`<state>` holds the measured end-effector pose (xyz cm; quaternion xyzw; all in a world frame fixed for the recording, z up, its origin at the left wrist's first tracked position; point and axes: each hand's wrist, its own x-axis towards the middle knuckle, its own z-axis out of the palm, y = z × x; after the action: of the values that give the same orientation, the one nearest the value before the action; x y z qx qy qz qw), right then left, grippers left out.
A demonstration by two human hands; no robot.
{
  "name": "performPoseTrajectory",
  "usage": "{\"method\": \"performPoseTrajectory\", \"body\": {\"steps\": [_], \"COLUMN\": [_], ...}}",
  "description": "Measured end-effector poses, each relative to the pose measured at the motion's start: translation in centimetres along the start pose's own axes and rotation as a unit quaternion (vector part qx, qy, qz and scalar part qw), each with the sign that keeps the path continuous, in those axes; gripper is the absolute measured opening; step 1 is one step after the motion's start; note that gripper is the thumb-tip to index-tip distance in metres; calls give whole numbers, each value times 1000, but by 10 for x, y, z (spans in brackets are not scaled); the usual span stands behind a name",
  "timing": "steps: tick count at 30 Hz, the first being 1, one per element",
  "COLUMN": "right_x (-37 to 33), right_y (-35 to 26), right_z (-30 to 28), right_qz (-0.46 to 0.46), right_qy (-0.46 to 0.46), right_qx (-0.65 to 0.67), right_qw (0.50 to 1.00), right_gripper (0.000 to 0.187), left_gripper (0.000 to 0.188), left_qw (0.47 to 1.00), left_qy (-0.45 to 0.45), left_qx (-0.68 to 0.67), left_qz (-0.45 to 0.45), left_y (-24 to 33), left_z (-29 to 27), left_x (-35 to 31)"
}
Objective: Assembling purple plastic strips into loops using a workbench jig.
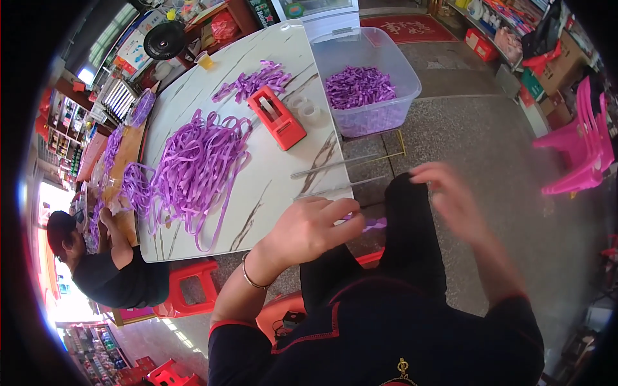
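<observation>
My left hand (312, 230) is closed in front of the table's near right corner, with a bracelet on its wrist. A short purple ribbon (374, 224) sticks out from between its fingers toward the right. Over my right knee, my right hand (450, 199) is blurred by motion. Its fingers are bent toward the left, and nothing shows clearly in them. Just beyond my left hand, two thin metal rods (322, 171) reach past the table edge. A large heap of long purple ribbons (196, 170) lies on the white marbled table (270, 225).
A red tape dispenser (278, 119) stands beside clear tape rolls (309, 110) and a smaller ribbon pile (254, 82). Right of the table, a clear plastic bin (380, 119) holds many purple pieces. Another person (116, 270) sits at the left. Pink chairs (582, 145) stand far right.
</observation>
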<state>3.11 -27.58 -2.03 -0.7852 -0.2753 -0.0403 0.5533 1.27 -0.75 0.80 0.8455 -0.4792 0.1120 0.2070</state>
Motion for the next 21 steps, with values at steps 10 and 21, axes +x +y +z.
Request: {"method": "performPoseTrajectory", "body": {"steps": [10, 21], "right_x": [31, 26], "right_y": [3, 8], "right_z": [33, 45], "right_qz": [248, -239], "right_qy": [-417, -113], "right_qx": [349, -205], "right_qw": [802, 942], "right_gripper": [33, 13], "left_gripper": [19, 21], "left_qw": [1000, 514], "left_qy": [-22, -37], "left_qx": [6, -779], "left_qz": [14, -358], "left_y": [2, -15], "left_z": [-1, 45], "left_x": [3, -15]}}
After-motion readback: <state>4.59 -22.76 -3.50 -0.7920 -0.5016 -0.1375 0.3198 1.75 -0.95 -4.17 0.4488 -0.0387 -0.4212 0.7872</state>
